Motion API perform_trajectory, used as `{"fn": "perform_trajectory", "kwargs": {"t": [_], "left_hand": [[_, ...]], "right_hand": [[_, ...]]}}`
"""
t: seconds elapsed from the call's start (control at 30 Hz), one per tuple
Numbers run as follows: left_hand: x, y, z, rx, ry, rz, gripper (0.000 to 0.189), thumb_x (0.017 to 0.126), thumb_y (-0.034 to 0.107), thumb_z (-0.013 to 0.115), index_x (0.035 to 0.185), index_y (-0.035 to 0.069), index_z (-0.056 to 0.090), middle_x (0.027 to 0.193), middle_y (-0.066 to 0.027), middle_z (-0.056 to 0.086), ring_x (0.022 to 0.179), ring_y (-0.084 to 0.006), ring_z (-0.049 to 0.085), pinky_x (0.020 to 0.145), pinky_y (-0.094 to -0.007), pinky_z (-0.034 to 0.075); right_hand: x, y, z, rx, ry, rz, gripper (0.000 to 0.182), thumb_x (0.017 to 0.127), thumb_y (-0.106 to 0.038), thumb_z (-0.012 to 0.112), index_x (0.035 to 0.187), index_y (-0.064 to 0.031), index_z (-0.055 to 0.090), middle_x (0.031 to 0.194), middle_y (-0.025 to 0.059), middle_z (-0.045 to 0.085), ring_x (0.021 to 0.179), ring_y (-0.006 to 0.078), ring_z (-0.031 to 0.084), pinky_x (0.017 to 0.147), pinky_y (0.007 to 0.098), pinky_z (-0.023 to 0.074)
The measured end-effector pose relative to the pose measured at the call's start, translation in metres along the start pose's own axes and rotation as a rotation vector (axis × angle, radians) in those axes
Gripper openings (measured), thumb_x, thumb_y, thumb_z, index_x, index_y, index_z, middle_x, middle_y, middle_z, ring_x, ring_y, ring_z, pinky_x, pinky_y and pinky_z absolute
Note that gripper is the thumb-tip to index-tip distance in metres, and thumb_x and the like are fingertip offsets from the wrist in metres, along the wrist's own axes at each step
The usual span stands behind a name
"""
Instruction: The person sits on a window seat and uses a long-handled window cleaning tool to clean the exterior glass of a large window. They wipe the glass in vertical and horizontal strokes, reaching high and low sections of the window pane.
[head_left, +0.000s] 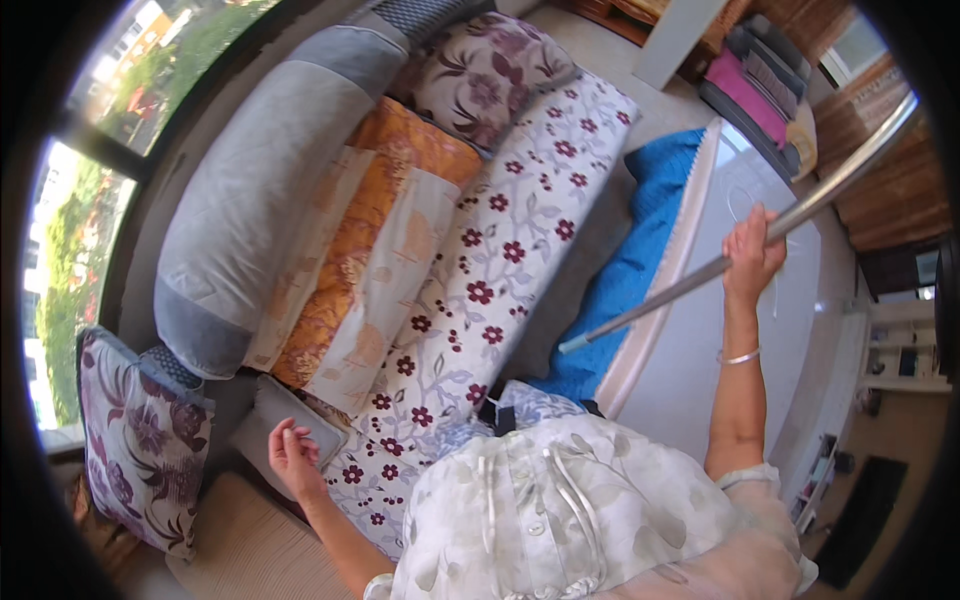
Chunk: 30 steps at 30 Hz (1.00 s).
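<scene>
My right hand (752, 251) is closed around a long metal pole (667, 295), raised above the white table at the right. The pole's light blue tip points down to the left, over the blue cloth (649, 232); its other end runs up past the top right. My left hand (295, 452) holds nothing, its fingers loosely curled, above a small grey cushion (289, 412) on the sofa. A white cover with dark red flowers (480, 292) lies along the seat. Behind it is an orange and cream patterned cloth (341, 307), beside the long grey bolster (240, 180).
Floral pillows stand at the sofa's far end (487, 79) and at the left (142, 450). The glossy white table (750, 300) is close on the right, with a narrow gap to the sofa. A window runs along the left; a grey armchair (750, 112) stands at the far right.
</scene>
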<state>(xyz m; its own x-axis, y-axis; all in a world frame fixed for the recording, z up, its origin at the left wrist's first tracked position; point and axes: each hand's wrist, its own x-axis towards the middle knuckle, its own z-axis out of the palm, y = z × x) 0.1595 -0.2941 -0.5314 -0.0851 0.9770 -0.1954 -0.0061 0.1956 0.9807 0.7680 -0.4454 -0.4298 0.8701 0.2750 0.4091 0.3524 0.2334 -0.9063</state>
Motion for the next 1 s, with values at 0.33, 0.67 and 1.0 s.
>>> {"fn": "perform_trajectory", "kwargs": {"t": [0.33,0.67,1.0], "left_hand": [[-0.041,-0.012,-0.017,-0.023,0.046,-0.036,0.016,0.095,0.012,0.049,0.101,0.001,0.060,0.077,-0.0068,0.065,0.052,-0.0078,0.056,0.044,-0.0190,0.040],[0.043,-0.168,-0.094,-0.019,0.061,-0.176,0.024,0.093,0.024,0.054,0.109,0.007,0.060,0.078,-0.0083,0.065,0.051,-0.0154,0.058,0.042,-0.0294,0.048],[0.075,-0.072,-0.064,0.014,-0.092,-0.096,0.017,0.094,0.021,0.051,0.101,0.009,0.061,0.073,-0.0057,0.064,0.047,-0.0112,0.056,0.037,-0.0248,0.041]], "right_hand": [[-0.024,0.011,0.039,-0.026,0.087,0.066,0.031,0.096,-0.023,0.054,0.072,-0.0104,0.038,0.051,-0.0041,0.032,0.041,0.0049,0.029,0.037,0.0219,0.0267],[-0.040,0.054,0.121,-0.524,0.234,-0.548,0.033,0.092,-0.028,0.059,0.087,0.0047,0.057,0.068,0.0201,0.057,0.059,0.0346,0.055,0.057,0.0406,0.0440],[-0.077,0.045,0.173,-0.305,0.070,-0.149,0.034,0.092,-0.028,0.059,0.085,0.0047,0.060,0.072,0.0197,0.062,0.064,0.0357,0.059,0.060,0.0423,0.0468]]}}
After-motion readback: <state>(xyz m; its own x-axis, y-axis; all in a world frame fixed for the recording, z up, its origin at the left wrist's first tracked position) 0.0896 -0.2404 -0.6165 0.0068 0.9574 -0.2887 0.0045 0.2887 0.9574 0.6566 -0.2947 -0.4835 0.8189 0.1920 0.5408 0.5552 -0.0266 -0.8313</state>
